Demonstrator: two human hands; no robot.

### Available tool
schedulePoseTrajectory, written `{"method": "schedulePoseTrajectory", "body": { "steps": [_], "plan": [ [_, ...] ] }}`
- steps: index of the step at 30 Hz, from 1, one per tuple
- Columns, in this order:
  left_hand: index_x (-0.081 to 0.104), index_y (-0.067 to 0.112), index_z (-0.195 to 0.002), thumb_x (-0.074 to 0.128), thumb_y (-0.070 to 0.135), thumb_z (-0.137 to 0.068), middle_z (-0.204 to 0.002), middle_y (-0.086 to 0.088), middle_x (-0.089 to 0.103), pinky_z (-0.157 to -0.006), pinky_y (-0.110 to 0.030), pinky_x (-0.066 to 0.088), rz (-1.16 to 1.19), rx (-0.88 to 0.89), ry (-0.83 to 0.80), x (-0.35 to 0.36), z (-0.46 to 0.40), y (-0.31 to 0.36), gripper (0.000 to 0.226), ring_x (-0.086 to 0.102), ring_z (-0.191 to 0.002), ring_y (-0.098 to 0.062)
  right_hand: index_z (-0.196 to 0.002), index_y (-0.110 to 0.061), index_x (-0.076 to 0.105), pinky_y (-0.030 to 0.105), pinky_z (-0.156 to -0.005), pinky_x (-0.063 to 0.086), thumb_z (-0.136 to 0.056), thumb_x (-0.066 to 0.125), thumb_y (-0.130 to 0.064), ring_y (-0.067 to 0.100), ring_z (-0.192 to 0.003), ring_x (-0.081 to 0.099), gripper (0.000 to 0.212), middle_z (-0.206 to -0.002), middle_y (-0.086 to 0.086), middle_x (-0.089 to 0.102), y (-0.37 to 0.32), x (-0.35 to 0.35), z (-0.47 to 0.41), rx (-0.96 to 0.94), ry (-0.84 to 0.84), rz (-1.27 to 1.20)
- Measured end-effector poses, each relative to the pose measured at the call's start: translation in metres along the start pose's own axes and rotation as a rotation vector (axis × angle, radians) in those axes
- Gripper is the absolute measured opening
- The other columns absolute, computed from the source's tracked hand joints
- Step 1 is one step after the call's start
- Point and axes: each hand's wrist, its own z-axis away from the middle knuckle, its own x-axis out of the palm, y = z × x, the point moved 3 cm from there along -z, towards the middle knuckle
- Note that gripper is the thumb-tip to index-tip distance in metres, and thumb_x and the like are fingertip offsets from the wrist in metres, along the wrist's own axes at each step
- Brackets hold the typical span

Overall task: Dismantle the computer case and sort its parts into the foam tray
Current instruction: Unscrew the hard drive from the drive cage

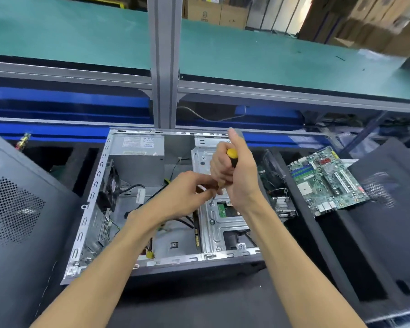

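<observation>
Head view. The computer case [137,209] lies open on its side on the dark table [199,304], directly under both hands. Right hand [234,171] grips a screwdriver [232,155] with a yellow-and-black handle; its fingers [217,166] wrap the handle, thumb raised. The tool stands nearly upright, and its shaft runs down to a screw [211,202] on the metal drive bracket [219,223] just below the fingers. Left hand [187,192] sits immediately left of the right hand, its fingers [205,185] pinched narrow around the lower shaft of the screwdriver; whether they touch the screw head cannot be told.

Left of the fingers, inside the case: a black fan [110,185] on the side wall and black cables [137,188] crossing the floor. Beyond the fingers, at the far left corner of the case, the grey power supply [137,145] with a white label.

Right of the fingers, the dark foam tray [329,245] with long compartments. A green motherboard [327,179] lies tilted across the tray's far end, well apart from the hands. Between it and the right hand, a heatsink [283,207] sits in the nearest compartment.

A perforated dark side panel [17,209] leans far left of the fingers; another panel [388,192] stands far right.
</observation>
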Motion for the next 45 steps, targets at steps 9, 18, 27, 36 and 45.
{"method": "schedulePoseTrajectory", "body": {
  "steps": [9,18,27,36,45],
  "plan": [
    [0.056,0.032,-0.076,0.077,0.034,-0.085,-0.065,0.010,0.061,-0.058,-0.016,0.043,-0.024,0.036,0.220,0.008,-0.006,-0.009,0.023,0.054,-0.060,-0.003,-0.070,-0.019,0.056,0.018,-0.058,0.042,-0.101,0.057,-0.026,0.011,-0.058,0.046,0.031,-0.062,-0.003,0.051,-0.008,0.001,0.008,-0.129,0.011,0.299],
    [0.070,0.018,-0.088,0.072,0.029,-0.091,-0.069,0.011,0.069,-0.063,-0.020,0.051,-0.098,0.036,0.059,0.004,-0.007,-0.010,0.011,0.065,-0.065,-0.007,-0.067,-0.021,0.054,0.020,-0.055,0.042,-0.100,0.058,-0.029,0.013,-0.054,0.044,0.035,-0.059,-0.003,0.049,-0.006,0.005,0.007,-0.125,-0.003,0.316],
    [0.066,0.029,-0.078,0.075,0.031,-0.088,-0.069,0.016,0.065,-0.060,-0.012,0.044,-0.120,0.096,0.008,0.001,-0.011,-0.016,0.013,0.061,-0.064,-0.001,-0.065,-0.022,0.053,0.021,-0.056,0.045,-0.101,0.060,-0.029,0.012,-0.053,0.045,0.037,-0.057,-0.004,0.049,-0.006,0.002,0.002,-0.116,0.020,0.306],
    [0.066,0.032,-0.084,0.070,0.033,-0.091,-0.074,0.013,0.071,-0.064,-0.014,0.051,-0.112,0.087,-0.032,0.005,-0.013,-0.019,0.008,0.067,-0.067,-0.006,-0.071,-0.019,0.057,0.021,-0.055,0.045,-0.096,0.069,-0.020,0.012,-0.054,0.046,0.027,-0.058,-0.003,0.049,-0.006,-0.006,0.004,-0.122,0.032,0.265],
    [0.066,0.031,-0.090,0.070,0.027,-0.092,-0.078,0.006,0.073,-0.065,-0.023,0.055,-0.076,0.068,-0.144,-0.001,-0.018,-0.015,0.007,0.069,-0.068,-0.010,-0.078,-0.021,0.062,0.020,-0.058,0.047,-0.100,0.061,-0.021,0.011,-0.057,0.050,0.023,-0.061,-0.005,0.053,-0.008,-0.008,0.003,-0.120,0.019,0.295]
  ]
}}
